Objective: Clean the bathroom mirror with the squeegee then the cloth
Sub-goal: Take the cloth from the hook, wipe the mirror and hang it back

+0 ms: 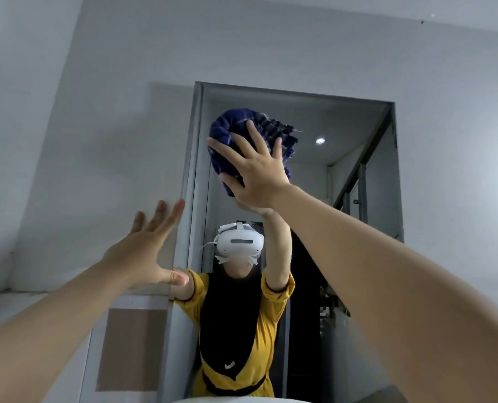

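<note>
The bare right hand [253, 170] reaches high on an outstretched arm, fingers spread straight. The bare left hand [146, 251] is held lower, fingers straight, thumb splayed.

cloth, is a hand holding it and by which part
The right hand presses the blue cloth against the mirror, spread fingers flat over its middle, not curled round it. The left hand holds nothing.

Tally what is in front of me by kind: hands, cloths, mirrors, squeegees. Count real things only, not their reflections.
Hands: 2, the left hand flat by the mirror's edge, the right hand pressing the cloth
Cloths: 1, the blue cloth against the glass
Mirrors: 1, the mirror
Squeegees: 0 in view
Total: 4
</note>
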A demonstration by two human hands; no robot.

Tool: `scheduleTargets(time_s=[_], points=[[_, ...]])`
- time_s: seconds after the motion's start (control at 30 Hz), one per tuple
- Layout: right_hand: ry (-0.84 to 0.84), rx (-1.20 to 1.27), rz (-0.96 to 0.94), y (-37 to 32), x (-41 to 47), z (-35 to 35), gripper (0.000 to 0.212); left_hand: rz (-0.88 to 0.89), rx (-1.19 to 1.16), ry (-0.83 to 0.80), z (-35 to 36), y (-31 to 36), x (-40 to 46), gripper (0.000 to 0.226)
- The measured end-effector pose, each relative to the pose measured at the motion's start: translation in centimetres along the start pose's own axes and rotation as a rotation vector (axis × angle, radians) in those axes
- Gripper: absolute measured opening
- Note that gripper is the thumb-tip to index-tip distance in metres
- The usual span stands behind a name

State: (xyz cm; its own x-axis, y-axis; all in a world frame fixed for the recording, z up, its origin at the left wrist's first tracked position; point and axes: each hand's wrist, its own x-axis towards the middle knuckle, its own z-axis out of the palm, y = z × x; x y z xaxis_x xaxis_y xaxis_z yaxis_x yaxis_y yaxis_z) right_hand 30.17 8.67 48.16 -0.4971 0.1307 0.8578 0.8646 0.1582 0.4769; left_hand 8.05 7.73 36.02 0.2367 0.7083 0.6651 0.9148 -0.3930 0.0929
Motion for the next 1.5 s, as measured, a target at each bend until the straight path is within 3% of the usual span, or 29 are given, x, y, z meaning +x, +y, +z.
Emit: scheduleTargets(time_s=[0.5,0.8,1.07,1.27,1.5], points=[[0.046,-0.076,0.518,13.3,-11.4,-3.1,0.066,-0.023,0.054,0.021,0.4,0.0,0.1,0.135],[0.079,0.054,0.785,8.5,-14.2,-1.5,0.067,-0.024,0.082,0.004,0.4,-0.2,-0.3,0.129],[0.010,0.126,0.773,-0.6,-12.3,-0.1,0.071,0.078,0.080,0.009,3.3,-1.9,-2.8,0.095],[-0.035,0.164,0.637,-6.0,-7.8,1.1,0.076,0.155,0.208,-0.085,5.1,-5.4,-4.7,0.106],[-0.064,0.197,0.387,-10.3,-3.0,2.4,0.073,0.185,0.318,0.011,6.7,-5.8,-4.9,0.113]])
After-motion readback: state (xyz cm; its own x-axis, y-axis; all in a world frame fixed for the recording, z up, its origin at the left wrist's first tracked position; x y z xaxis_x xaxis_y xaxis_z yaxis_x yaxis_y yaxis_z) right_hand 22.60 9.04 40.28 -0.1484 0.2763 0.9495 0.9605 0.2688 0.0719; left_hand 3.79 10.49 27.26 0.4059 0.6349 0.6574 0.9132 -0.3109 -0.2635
